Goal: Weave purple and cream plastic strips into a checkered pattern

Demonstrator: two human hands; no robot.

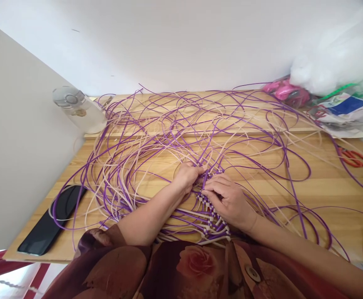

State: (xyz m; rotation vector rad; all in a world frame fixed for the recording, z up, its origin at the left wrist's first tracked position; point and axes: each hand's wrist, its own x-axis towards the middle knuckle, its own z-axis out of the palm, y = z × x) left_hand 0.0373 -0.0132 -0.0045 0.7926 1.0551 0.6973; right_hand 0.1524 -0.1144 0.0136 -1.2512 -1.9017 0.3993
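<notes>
A piece of knotted weaving (211, 218) in purple and cream strands lies on the wooden table close to my body. My left hand (188, 176) is closed at its upper left edge, thumb and fingers pinching the strands there. Just to the right, my right hand (226, 197) pinches a purple strand (205, 179) between thumb and forefinger over the knots. Its other fingers curl above the weaving and hide part of it. Long loose purple and cream strands (169, 133) fan out from the work across the table, looping and crossing. The exact knot between my hands is too small to make out.
A grey-lidded bottle (80, 110) stands at the back left, and a black phone (53, 220) lies at the left edge under some strands. Orange-handled scissors (354, 158) lie at the right. Behind them are plastic packets (343, 108), a pink bundle (289, 91) and a white bag (334, 58).
</notes>
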